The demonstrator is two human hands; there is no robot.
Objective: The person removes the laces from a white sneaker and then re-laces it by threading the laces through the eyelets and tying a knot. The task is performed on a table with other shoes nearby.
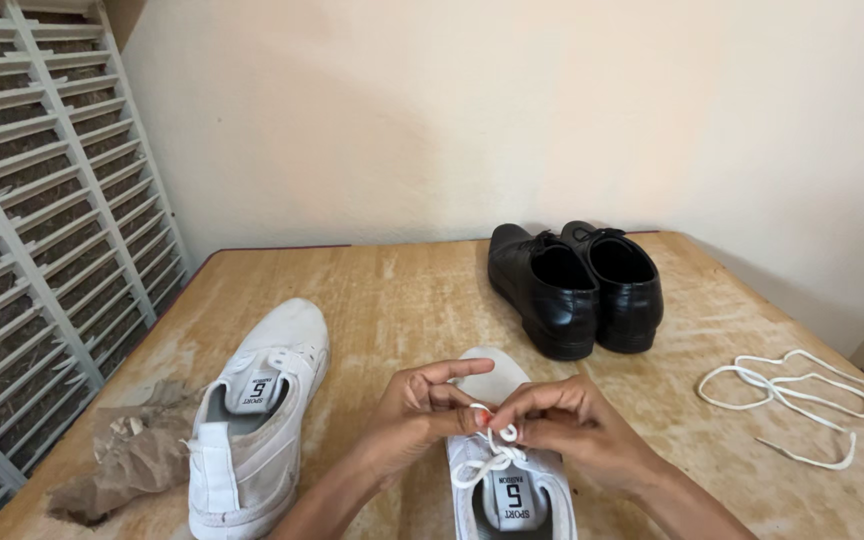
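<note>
The left hand and the right hand meet over the near white sneaker, which stands at the near edge of the wooden table with its toe pointing away; the fingertips of both are pressed together, pinching the white lace at the upper eyelets. To lace well, keep both ends equally taut, feed each end squarely through its eyelet, and lay the crossings flat without twist. An unlaced white sneaker lies to the left, a loose lace to the right, and black shoes behind.
</note>
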